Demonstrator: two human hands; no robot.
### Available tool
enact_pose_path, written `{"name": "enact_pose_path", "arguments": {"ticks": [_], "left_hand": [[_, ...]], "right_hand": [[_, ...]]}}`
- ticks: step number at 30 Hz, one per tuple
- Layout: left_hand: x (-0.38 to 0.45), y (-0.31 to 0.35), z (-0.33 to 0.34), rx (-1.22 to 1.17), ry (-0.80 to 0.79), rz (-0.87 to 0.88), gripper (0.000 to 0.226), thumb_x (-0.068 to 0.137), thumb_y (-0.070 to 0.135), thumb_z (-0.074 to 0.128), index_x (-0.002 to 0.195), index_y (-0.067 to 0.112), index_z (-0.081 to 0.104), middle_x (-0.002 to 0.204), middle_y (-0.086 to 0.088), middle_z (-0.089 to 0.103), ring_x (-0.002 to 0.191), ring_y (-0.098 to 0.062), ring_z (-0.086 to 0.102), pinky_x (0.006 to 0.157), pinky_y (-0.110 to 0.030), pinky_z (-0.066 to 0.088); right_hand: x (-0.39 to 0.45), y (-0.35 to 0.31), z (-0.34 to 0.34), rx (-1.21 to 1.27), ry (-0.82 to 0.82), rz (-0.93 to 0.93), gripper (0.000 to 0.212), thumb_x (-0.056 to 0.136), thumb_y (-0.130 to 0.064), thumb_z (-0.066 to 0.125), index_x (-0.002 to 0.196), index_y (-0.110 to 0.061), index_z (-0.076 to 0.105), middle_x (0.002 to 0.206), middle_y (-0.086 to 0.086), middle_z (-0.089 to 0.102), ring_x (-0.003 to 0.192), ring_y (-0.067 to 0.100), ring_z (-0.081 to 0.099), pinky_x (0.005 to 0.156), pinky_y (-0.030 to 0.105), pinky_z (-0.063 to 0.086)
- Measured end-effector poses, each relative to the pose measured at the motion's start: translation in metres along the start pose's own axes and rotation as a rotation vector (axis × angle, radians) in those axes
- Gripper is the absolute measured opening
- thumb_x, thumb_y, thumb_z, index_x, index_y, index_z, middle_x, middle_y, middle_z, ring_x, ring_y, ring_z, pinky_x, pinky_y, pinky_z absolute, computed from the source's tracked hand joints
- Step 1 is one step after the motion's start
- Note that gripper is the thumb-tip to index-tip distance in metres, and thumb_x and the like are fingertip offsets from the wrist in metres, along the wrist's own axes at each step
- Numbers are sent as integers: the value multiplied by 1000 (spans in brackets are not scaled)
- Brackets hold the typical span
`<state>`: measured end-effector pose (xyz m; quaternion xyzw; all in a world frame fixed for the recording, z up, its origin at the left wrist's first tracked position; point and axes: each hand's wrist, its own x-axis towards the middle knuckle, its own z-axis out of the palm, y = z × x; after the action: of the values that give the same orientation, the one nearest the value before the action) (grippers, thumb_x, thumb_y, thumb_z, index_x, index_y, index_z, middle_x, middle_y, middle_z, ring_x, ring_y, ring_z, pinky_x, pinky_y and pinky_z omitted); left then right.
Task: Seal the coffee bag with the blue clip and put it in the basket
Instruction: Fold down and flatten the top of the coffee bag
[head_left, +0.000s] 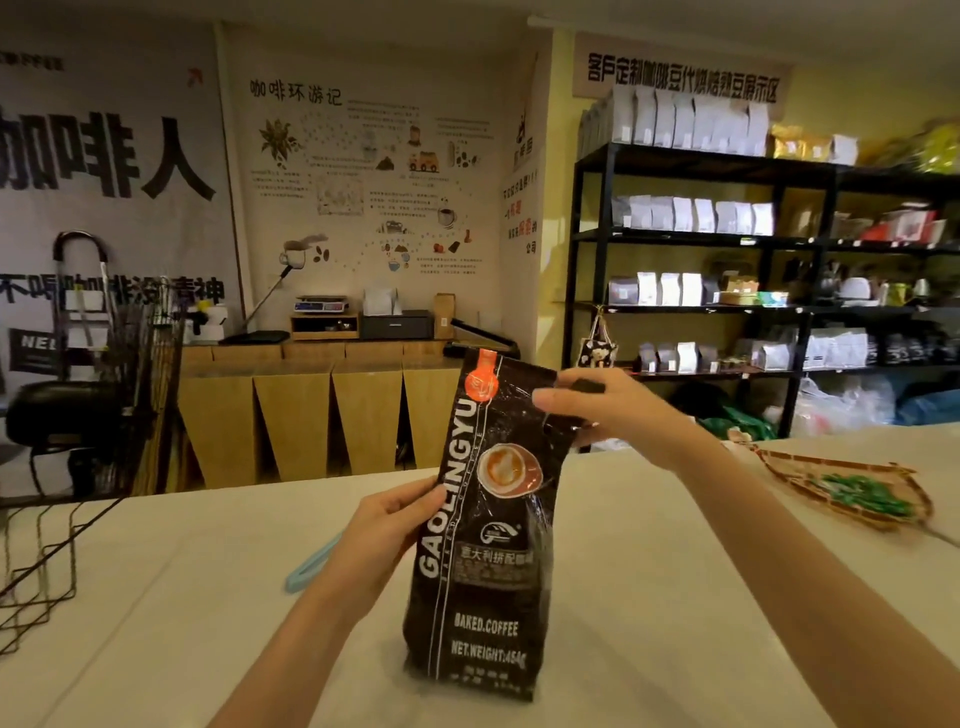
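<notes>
The coffee bag (483, 525) stands upright on the bench (675, 597), its top unsealed. The left hand (384, 530) closes its grip on the bag's left edge at mid-height. The right hand (608, 410) pinches the bag's upper right corner. The blue clip (306, 566) lies on the bench behind the left hand, untouched. Risk: both hands are occupied, so reaching for the clip frees one grip; the tall bag may then tip or its top spring open. The wire basket (41, 561) sits at far left, well apart.

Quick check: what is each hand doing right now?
Left hand: closed on the side of the upright black foil coffee bag.
Right hand: pinching the bag's top edge.
</notes>
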<state>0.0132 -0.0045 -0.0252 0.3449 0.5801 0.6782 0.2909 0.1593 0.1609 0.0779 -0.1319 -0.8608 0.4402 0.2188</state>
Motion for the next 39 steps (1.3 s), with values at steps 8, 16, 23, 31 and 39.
{"name": "enact_pose_path", "arguments": {"ticks": [8, 16, 23, 31, 39], "left_hand": [[-28, -4, 62, 742, 568, 549, 60, 76, 45, 61, 126, 19, 43, 134, -1, 48, 121, -12, 40, 101, -32, 32], [-15, -42, 101, 829, 655, 433, 104, 62, 64, 58, 134, 31, -10, 155, -10, 4, 142, -25, 3, 112, -38, 0], [-13, -43, 98, 761, 660, 399, 89, 72, 49, 60, 140, 14, 14, 149, -10, 25, 138, -26, 20, 114, -44, 17], [-19, -51, 98, 758, 656, 486, 74, 72, 62, 41, 132, 32, 9, 146, -12, 32, 134, -29, 29, 109, -50, 28], [-17, -55, 93, 721, 497, 495, 86, 67, 77, 24, 138, 33, 0, 152, -3, 18, 139, -18, 16, 114, -43, 21]], "right_hand": [[9, 16, 7, -1, 238, -131, 13, 78, -26, 68, 74, -14, 64, 76, 6, 72, 69, 14, 71, 58, 31, 59], [17, 5, 26, -169, 437, -288, 22, 78, -24, 67, 64, -7, 65, 56, -6, 61, 57, 9, 60, 54, 23, 47], [6, 2, 22, -147, 416, -279, 24, 81, -22, 64, 70, -1, 65, 67, 11, 67, 71, 26, 65, 70, 41, 53], [2, -9, 16, -141, 383, -266, 27, 79, -22, 66, 65, 1, 63, 55, 5, 58, 56, 20, 57, 56, 26, 46], [-1, -13, 11, -106, 364, -144, 23, 80, -22, 66, 61, -9, 60, 56, -4, 57, 50, 3, 54, 49, 16, 43]]}}
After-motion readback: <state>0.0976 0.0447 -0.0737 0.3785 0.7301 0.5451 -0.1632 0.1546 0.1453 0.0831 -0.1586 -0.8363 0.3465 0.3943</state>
